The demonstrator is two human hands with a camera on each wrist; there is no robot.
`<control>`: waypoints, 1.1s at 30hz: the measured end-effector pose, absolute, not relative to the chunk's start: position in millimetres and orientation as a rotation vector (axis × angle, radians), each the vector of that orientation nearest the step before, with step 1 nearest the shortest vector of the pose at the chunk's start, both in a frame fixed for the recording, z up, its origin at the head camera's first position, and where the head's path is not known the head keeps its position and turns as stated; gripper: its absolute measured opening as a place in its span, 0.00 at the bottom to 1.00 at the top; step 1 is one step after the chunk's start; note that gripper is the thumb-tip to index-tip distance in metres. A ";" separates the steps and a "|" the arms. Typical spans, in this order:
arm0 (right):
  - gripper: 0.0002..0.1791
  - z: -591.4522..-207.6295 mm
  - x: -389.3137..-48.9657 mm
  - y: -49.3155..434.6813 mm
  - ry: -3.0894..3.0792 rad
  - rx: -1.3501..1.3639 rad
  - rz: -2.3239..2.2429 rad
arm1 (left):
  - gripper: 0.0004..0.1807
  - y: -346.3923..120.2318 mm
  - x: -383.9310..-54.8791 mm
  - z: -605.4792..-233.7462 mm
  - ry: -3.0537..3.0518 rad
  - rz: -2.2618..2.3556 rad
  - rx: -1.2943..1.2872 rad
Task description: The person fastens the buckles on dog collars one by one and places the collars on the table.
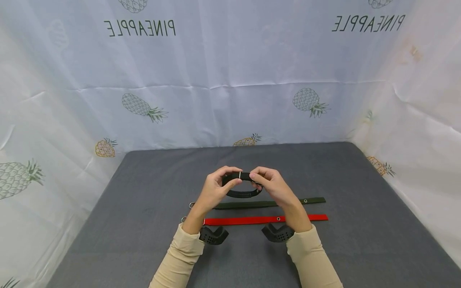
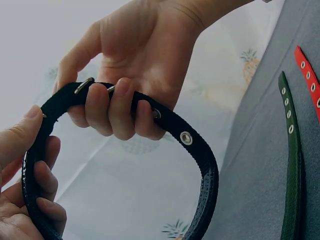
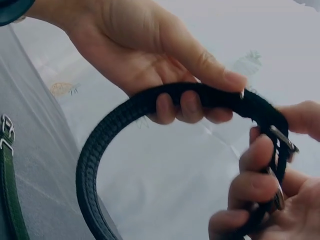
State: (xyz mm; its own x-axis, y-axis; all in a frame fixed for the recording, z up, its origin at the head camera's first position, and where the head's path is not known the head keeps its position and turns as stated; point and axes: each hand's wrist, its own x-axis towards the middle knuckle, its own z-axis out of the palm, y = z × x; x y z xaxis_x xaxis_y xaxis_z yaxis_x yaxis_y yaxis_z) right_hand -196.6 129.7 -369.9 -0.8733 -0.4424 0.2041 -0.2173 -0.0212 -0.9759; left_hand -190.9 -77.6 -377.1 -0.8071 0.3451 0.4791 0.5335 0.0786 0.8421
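Observation:
A black collar (image 1: 243, 195), bent into a ring, hangs above the table between both hands. Its left side is held by the left hand (image 1: 213, 190), with thumb and fingers on the band. On the other side, the right hand (image 1: 276, 189) curls its fingers around the strap. In the right wrist view a metal buckle (image 3: 284, 139) shows by the right fingers, with a metal ring lower down. A small metal piece (image 3: 242, 94) sits at the left thumb tip. One eyelet (image 2: 186, 138) is visible on the band in the left wrist view.
A green collar (image 1: 248, 205) and a red collar (image 1: 245, 221) lie stretched out side by side on the grey table (image 1: 151, 240), beneath the forearms. Both have metal rings at their left ends and eyelets toward the right. A pineapple-print curtain (image 1: 230, 112) surrounds the table.

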 end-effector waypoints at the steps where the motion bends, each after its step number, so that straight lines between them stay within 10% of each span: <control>1: 0.09 -369.8 -196.3 128.9 2.080 -0.703 -2.015 | 0.15 -77.5 -190.7 -377.2 -2.193 -1.820 -0.901; 33: 0.13 -374.3 -203.4 150.8 1.955 -0.676 -1.897 | 0.19 -84.0 -196.1 -377.0 -2.047 -1.945 -0.803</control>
State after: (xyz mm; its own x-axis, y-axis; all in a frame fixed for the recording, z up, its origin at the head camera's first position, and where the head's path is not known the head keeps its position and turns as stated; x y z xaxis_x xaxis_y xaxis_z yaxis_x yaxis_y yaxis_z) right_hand -203.4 150.8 -374.3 -0.8316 -0.5484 0.0877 -0.1041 -0.0012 -0.9946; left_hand -196.1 -84.0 -377.0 -0.8307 0.2420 0.5014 0.5130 -0.0169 0.8582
